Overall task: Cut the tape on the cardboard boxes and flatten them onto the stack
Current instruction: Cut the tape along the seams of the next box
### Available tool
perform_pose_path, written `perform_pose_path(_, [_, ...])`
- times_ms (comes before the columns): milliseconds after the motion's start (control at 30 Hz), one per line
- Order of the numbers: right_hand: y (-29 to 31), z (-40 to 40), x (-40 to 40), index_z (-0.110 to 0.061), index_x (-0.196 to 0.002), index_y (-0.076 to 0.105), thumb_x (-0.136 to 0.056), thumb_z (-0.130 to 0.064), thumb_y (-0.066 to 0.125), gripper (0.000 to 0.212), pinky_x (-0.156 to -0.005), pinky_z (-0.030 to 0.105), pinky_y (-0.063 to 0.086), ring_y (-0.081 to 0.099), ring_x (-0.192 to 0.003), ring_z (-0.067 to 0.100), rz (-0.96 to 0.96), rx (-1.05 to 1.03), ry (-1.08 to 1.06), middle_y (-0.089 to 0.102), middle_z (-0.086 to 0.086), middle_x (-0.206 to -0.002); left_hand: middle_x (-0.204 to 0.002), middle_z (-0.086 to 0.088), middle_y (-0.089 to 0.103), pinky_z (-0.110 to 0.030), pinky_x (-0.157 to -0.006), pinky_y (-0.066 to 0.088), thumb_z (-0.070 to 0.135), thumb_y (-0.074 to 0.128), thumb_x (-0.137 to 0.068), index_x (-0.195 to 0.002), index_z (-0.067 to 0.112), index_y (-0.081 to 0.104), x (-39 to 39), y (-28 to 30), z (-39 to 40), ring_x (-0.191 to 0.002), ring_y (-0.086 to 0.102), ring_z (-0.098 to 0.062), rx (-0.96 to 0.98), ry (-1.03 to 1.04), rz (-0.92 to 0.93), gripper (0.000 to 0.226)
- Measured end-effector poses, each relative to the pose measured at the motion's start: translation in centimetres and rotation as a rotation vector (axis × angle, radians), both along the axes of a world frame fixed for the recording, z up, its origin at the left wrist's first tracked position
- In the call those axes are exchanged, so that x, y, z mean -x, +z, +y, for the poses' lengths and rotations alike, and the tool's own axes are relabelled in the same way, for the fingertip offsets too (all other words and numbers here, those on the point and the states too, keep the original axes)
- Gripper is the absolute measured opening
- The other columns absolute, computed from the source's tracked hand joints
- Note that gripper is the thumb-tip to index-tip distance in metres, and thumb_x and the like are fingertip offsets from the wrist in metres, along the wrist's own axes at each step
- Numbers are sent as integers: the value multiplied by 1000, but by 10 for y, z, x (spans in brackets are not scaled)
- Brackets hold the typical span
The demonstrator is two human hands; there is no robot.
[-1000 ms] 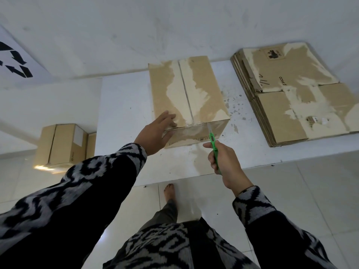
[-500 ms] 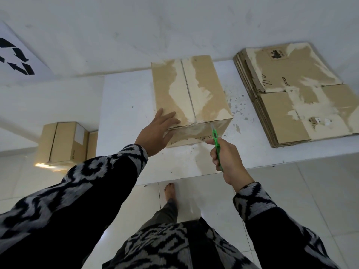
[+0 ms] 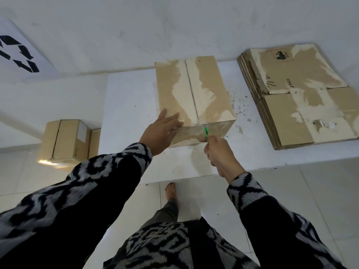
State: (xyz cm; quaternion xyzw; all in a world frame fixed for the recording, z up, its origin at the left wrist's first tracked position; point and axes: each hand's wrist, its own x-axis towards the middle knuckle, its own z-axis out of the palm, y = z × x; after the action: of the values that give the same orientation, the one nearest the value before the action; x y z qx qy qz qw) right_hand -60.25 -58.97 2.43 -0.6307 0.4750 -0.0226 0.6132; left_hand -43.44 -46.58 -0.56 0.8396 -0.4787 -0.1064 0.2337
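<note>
A closed cardboard box [image 3: 194, 90] stands on the white table [image 3: 128, 105], its top seam taped down the middle. My left hand [image 3: 161, 131] rests flat on the box's near left corner, fingers straight. My right hand [image 3: 219, 152] grips a green cutter [image 3: 206, 133]; its tip sits at the taped near edge of the box, at the end of the seam. A stack of flattened boxes [image 3: 303, 98] lies on the table to the right.
Two more closed boxes [image 3: 68, 138] sit on the floor left of the table. A white panel with a black recycling symbol [image 3: 17, 53] leans at the far left. My bare foot [image 3: 171, 191] stands on the tiled floor by the table's front edge.
My right hand has moved the green cutter up and left, from beside the box's front face to the taped seam at its near edge. My left hand stays on the box.
</note>
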Motion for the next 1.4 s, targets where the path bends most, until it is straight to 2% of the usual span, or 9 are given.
perform_pose_path(333, [-1,9,-6,-19,-96,67,-105,-27,29,39,-47,22,27,38,-46,8,21,-31,12,49,-3,-61,-150,4,47,-45,-92,50,19,57,-99,-126,18,64,3,-2,1,-149,20,-28,41,-4,-14,27])
perform_pose_path(467, [2,8,-10,-12,-101,67,-106,-27,29,41,-34,13,25,34,-33,2,-28,-93,-37,45,-3,-57,-149,1,48,-45,-92,49,17,58,-98,-124,16,64,5,-5,0,-148,23,-31,73,10,-23,27])
perform_pose_path(667, [-1,1,49,-17,-92,68,-103,-23,34,36,-45,26,28,36,-44,13,-13,17,18,46,-3,-52,-149,3,46,-40,-88,50,14,59,-97,-124,17,62,3,-8,1,-150,21,-26,85,2,-19,27])
perform_pose_path(833, [-59,-69,62,-18,-120,63,-105,-32,32,37,-76,35,41,58,-96,32,328,488,-182,64,11,-108,-148,11,40,-41,-91,51,31,61,-93,-123,24,54,9,-4,-5,-151,13,-16,31,64,10,31])
perform_pose_path(967, [-108,-116,41,-9,-126,58,-105,-28,36,36,-76,40,44,51,-91,38,454,497,-75,46,23,-119,-140,12,38,-40,-87,51,44,60,-92,-119,29,51,6,11,-13,-139,29,-13,-29,88,-5,33])
perform_pose_path(1067, [-116,-122,33,-12,-133,52,-103,-36,40,40,-95,47,41,44,-116,41,579,524,-23,40,20,-132,-148,15,33,-41,-96,46,46,59,-93,-124,36,48,-2,13,-14,-147,16,-12,-75,88,24,35])
perform_pose_path(1167, [-79,-123,23,-13,-136,52,-101,-44,45,47,-106,49,33,38,-129,33,126,751,-234,42,12,-139,-158,14,23,-46,-106,37,51,56,-94,-135,39,42,-8,12,-18,-151,4,-15,-111,74,44,45])
perform_pose_path(1267, [-28,-133,2,-20,-137,52,-90,-60,54,62,-111,36,32,37,-135,15,-200,969,218,41,-1,-146,-160,9,19,-48,-110,34,51,54,-94,-140,36,40,-6,7,-23,-152,0,-21,-105,57,27,50])
perform_pose_path(1400, [1,-151,-27,-32,-154,28,-69,-84,54,103,-120,40,22,13,-150,15,86,1007,914,12,-6,-164,-160,10,19,-48,-104,40,54,50,-95,-140,34,40,-3,1,-20,-152,-1,-21,-78,53,5,50])
